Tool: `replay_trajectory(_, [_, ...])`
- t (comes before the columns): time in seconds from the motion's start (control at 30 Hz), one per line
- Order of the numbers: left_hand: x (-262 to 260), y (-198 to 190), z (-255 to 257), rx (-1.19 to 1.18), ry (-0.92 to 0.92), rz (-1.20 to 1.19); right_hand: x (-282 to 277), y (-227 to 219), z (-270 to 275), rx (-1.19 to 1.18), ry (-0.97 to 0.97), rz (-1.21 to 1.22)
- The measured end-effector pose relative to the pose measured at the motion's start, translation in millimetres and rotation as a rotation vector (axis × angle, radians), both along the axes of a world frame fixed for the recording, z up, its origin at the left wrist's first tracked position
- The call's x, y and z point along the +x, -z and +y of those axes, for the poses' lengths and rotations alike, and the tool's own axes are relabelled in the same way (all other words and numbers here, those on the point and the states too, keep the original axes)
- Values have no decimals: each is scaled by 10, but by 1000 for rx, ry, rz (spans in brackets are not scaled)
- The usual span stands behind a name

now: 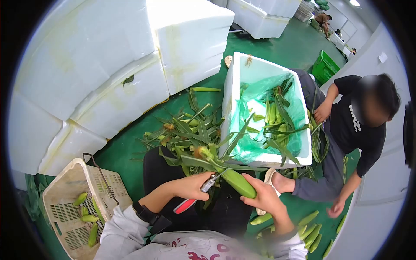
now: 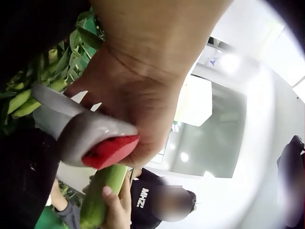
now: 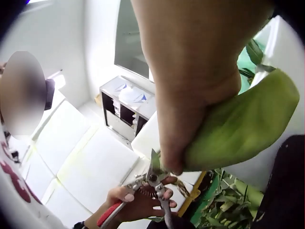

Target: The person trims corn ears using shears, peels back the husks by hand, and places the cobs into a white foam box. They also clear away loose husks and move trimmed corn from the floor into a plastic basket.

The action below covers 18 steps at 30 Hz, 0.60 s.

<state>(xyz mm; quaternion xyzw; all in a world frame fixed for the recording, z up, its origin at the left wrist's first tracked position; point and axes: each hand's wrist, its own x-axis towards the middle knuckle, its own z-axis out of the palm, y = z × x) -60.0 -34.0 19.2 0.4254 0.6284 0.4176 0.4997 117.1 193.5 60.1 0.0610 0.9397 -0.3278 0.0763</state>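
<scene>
My left hand (image 1: 194, 185) grips pruning shears (image 1: 207, 185) with red handles (image 2: 108, 150). Their blades sit at the leafy tip end of a green ear of corn (image 1: 238, 183). My right hand (image 1: 259, 194) is wrapped around that ear's lower part and holds it up over my lap. In the right wrist view the corn (image 3: 243, 126) fills the right side, with the shears (image 3: 155, 183) just below its end and the left hand (image 3: 138, 202) behind them. From the left wrist, the corn (image 2: 102, 196) shows beneath the handles.
A beige basket (image 1: 60, 203) with a few trimmed ears stands at my left. Ahead are a husk pile (image 1: 186, 130) and a white foam box (image 1: 236, 82) lined with a green bag. Another person (image 1: 355, 125) sits at right, with loose ears (image 1: 310, 229) on the floor. Stacked foam boxes (image 1: 86, 65) stand behind.
</scene>
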Motion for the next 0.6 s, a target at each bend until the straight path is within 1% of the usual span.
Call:
replay_trajectory(0.03, [23,9,-5,-27,6,-100,5,-13,51,21,-24,53])
replay_trajectory(0.07, [48,21,-10,-52,10,-198,-5,-56,94,43,-41,11])
replay_trajectory(0.1, [124,111,-19,26,-60,-284,-15,-127,127,64,-58,-31])
replay_trajectory(0.13, [210,169,-19,26,-100,-280,-29,-180,154,86,-76,-71])
replay_trajectory(0.17, [290,211,-2,26,-139,-275,-42,-204,175,142,-107,-33])
replay_trajectory(0.2, [336,186,38,26,-177,-272,-36,-208,185,142,-98,-52])
replay_trajectory(0.27, [387,91,48,-3,-189,-67,-28,-208,206,144,-89,-93])
replay_trajectory(0.37, [360,3,43,-118,-175,135,-2,-118,236,49,-119,9])
replay_trajectory(0.43, [328,22,39,-216,-186,225,17,24,283,-121,-141,17])
replay_trajectory(0.47, [326,76,20,-195,-238,161,32,116,304,-206,-149,23])
replay_trajectory(0.53, [361,304,-28,-146,-329,35,104,363,262,-634,63,-59])
replay_trajectory(0.57, [409,439,-57,-143,-369,-188,132,442,227,-846,174,-100])
replay_trajectory(0.6, [476,460,-50,-96,-383,-207,113,383,152,-1231,268,-231])
